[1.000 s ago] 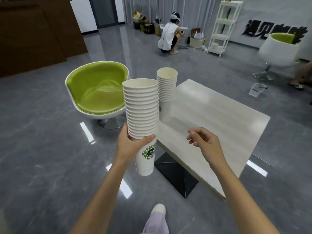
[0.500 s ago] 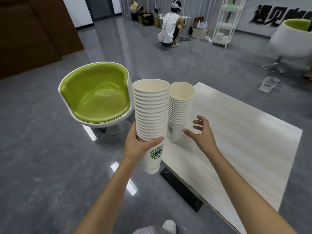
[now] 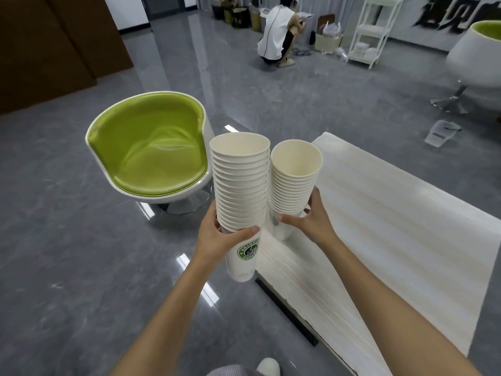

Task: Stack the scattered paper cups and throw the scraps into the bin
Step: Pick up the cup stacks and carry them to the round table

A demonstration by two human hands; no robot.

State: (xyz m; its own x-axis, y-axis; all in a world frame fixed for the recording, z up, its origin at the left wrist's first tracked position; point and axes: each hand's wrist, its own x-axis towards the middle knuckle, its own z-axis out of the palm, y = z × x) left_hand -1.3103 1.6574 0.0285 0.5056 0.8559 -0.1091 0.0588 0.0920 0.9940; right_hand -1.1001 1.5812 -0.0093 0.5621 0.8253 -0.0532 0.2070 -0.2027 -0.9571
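Head camera, fingers first: what are the left ones doing?

The left hand (image 3: pixel 219 240) is wrapped round the taller stack of paper cups (image 3: pixel 240 185), low down. The left thumb (image 3: pixel 244 231) lies across the front, just above the green logo on the bottom cup; the other digits are out of sight behind.

And the right?

The right hand (image 3: pixel 311 221) clasps the shorter stack (image 3: pixel 294 180) near its base, with the right thumb (image 3: pixel 288 219) pressed on the near side and the fingers (image 3: pixel 314 198) curving up the far side.

Where do the two stacks sit?

Middle of the frame, upright, side by side, top rims meeting in this view; whether they truly touch I cannot tell. The taller one hangs in the air over the grey floor (image 3: pixel 67 267), just left of the table (image 3: pixel 393 240). The shorter one has its foot at the table's left corner and looks to stand on the pale wood top.

What lies around them?

A green-cushioned white tub chair (image 3: pixel 151 147) at centre left, near the stacks. At the top of the frame a person (image 3: pixel 276 36) crouches by boxes, with a white shelf unit (image 3: pixel 371 31) to the right. A second chair (image 3: pixel 477 58) shows at the upper right edge, and a clear plastic container (image 3: pixel 442 132) lies on the floor below it. A pale shoe (image 3: pixel 268 366) pokes in at the bottom edge.
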